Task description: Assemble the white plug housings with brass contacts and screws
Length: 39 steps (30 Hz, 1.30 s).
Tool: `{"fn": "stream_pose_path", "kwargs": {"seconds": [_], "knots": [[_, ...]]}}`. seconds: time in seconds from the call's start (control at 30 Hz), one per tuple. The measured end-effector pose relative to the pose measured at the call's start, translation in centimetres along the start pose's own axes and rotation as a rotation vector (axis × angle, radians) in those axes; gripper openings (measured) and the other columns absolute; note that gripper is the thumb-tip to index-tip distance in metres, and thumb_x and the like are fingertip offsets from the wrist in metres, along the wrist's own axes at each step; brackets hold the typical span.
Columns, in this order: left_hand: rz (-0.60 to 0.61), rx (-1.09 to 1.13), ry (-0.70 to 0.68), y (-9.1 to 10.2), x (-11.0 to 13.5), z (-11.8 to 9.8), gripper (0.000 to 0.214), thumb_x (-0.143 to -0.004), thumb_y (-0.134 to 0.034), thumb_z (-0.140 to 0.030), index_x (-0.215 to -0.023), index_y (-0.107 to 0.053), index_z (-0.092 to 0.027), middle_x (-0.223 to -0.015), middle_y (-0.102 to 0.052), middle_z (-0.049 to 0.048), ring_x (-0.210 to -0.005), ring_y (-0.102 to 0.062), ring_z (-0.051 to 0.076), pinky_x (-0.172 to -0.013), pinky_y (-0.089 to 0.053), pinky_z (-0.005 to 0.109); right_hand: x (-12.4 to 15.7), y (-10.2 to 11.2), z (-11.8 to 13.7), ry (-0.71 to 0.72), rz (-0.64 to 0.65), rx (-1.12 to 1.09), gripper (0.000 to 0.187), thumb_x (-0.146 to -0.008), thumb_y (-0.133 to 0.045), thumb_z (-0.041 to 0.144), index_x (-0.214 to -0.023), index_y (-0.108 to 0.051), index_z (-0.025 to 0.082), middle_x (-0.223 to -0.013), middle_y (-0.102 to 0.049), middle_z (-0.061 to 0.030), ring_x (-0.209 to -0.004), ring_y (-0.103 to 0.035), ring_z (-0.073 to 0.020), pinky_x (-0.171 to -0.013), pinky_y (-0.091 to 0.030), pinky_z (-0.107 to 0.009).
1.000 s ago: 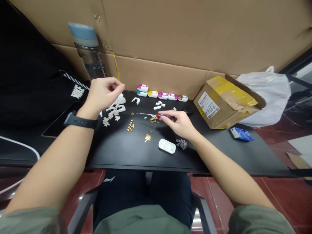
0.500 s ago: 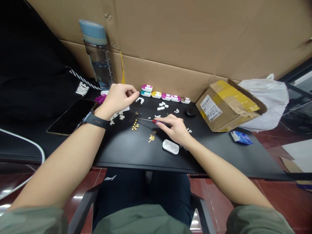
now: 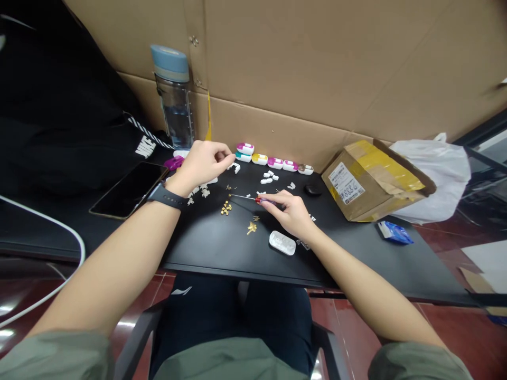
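Note:
My left hand hovers over a heap of small white plastic parts at the back left of the black table. Its fingers are pinched together on something too small to make out. My right hand rests on the table and grips a small red-handled screwdriver whose thin shaft points left. Several tiny brass nuts and brass pieces lie just in front of the tip. A white oval casing lies beside my right wrist.
A row of white-and-coloured casings lines the cardboard wall. A water bottle stands at back left, a black phone to the left, a taped cardboard box, a white plastic bag and a blue packet to the right.
The view has shifted, so everything sits further right and lower. My left hand has come down closer to the white parts, still pinched. My right hand keeps its hold on the screwdriver.

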State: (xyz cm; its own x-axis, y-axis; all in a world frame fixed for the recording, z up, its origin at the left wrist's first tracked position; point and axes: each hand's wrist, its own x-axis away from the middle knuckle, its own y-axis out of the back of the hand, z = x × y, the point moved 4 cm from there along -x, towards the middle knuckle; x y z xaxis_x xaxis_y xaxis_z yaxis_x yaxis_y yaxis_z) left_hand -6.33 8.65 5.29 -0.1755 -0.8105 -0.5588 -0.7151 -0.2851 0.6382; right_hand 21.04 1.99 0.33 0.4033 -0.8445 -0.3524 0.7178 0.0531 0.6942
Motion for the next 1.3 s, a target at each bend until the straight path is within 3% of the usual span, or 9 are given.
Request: {"fn": "stream_pose_path", "kwargs": {"seconds": [0.23, 0.3, 0.37, 0.53, 0.67, 0.8, 0.97, 1.07, 1.3], "knots": [[-0.196, 0.001, 0.006, 1.0, 0.4, -0.8, 0.030, -0.093, -0.064, -0.036, -0.068, -0.069, -0.020, -0.062, -0.067, -0.0005, -0.061, -0.059, 0.017, -0.070, -0.044, 0.034, -0.9, 2.5, -1.9, -0.230, -0.053, -0.137, 0.041, -0.101, -0.074, 0.054, -0.125, -0.090, 0.026, -0.105, -0.090, -0.0059, -0.061, -0.058, -0.0168, -0.060, -0.041, -0.033], [-0.161, 0.028, -0.029, 1.0, 0.6, -1.6, 0.030, -0.093, -0.064, -0.036, -0.068, -0.070, -0.021, -0.061, -0.066, -0.0010, -0.060, -0.058, 0.016, -0.068, -0.044, 0.033, -1.2, 3.4, -2.8, -0.242, -0.094, -0.168, 0.042, -0.099, -0.076, 0.054, -0.125, -0.089, 0.024, -0.106, -0.090, -0.0076, -0.068, -0.067, -0.0196, -0.064, -0.048, -0.034], [-0.054, 0.055, -0.093, 0.5, 0.9, -2.8, 0.030, -0.095, -0.065, -0.037, -0.070, -0.071, -0.021, -0.063, -0.068, -0.0007, -0.062, -0.060, 0.017, -0.068, -0.045, 0.033, -1.4, 4.2, -3.7, -0.246, -0.137, -0.175, 0.043, -0.098, -0.077, 0.053, -0.125, -0.089, 0.022, -0.105, -0.091, -0.0090, -0.083, -0.078, -0.0248, -0.077, -0.057, -0.037], [0.519, 0.180, -0.370, -3.7, 3.7, -7.0, 0.029, -0.098, -0.078, -0.051, -0.095, -0.081, -0.022, -0.096, -0.081, 0.0042, -0.087, -0.075, 0.023, -0.083, -0.054, 0.035, -1.9, 5.8, -5.8, -0.230, -0.213, -0.187, 0.040, -0.097, -0.080, 0.050, -0.121, -0.089, 0.020, -0.107, -0.091, -0.0106, -0.110, -0.084, -0.0319, -0.109, -0.060, -0.050], [0.695, 0.146, -0.523, -6.5, 6.4, -9.2, 0.059, -0.088, -0.090, -0.069, -0.125, -0.078, -0.024, -0.124, -0.079, 0.0093, -0.114, -0.074, 0.031, -0.105, -0.051, 0.043, -2.0, 6.5, -6.8, -0.236, -0.235, -0.217, 0.038, -0.097, -0.080, 0.048, -0.121, -0.089, 0.019, -0.109, -0.090, -0.0114, -0.108, -0.085, -0.0312, -0.110, -0.061, -0.050], [0.784, 0.194, -0.602, -8.1, 8.3, -10.5, 0.066, -0.085, -0.093, -0.069, -0.130, -0.075, -0.025, -0.132, -0.077, 0.0102, -0.127, -0.070, 0.034, -0.116, -0.045, 0.046, -2.1, 6.8, -7.1, -0.232, -0.241, -0.253, 0.035, -0.098, -0.079, 0.044, -0.119, -0.089, 0.018, -0.107, -0.090, -0.0119, -0.105, -0.086, -0.0292, -0.107, -0.062, -0.047], [0.780, 0.188, -0.647, -9.1, 9.5, -11.1, 0.039, -0.104, -0.082, -0.035, -0.139, -0.071, -0.026, -0.134, -0.079, 0.0074, -0.134, -0.067, 0.030, -0.117, -0.045, 0.044, -2.1, 7.2, -7.1, -0.215, -0.235, -0.240, 0.034, -0.098, -0.078, 0.043, -0.118, -0.089, 0.018, -0.107, -0.091, -0.0105, -0.103, -0.086, -0.0282, -0.102, -0.063, -0.044], [0.763, 0.201, -0.603, -9.2, 9.1, -10.6, 0.039, -0.105, -0.080, -0.033, -0.142, -0.069, -0.027, -0.137, -0.078, 0.0082, -0.133, -0.069, 0.030, -0.117, -0.047, 0.047, -2.1, 7.3, -7.0, -0.211, -0.226, -0.226, 0.032, -0.099, -0.077, 0.043, -0.118, -0.090, 0.020, -0.107, -0.091, -0.0093, -0.104, -0.086, -0.0284, -0.101, -0.063, -0.044], [0.430, 0.187, -0.205, -6.5, 3.7, -4.6, 0.044, -0.097, -0.079, -0.045, -0.136, -0.072, -0.026, -0.128, -0.081, 0.0080, -0.113, -0.079, 0.030, -0.101, -0.061, 0.045, -1.9, 7.6, -6.2, -0.207, -0.236, -0.218, 0.032, -0.097, -0.080, 0.043, -0.118, -0.090, 0.021, -0.105, -0.091, -0.0084, -0.109, -0.085, -0.0305, -0.107, -0.062, -0.048]]}}
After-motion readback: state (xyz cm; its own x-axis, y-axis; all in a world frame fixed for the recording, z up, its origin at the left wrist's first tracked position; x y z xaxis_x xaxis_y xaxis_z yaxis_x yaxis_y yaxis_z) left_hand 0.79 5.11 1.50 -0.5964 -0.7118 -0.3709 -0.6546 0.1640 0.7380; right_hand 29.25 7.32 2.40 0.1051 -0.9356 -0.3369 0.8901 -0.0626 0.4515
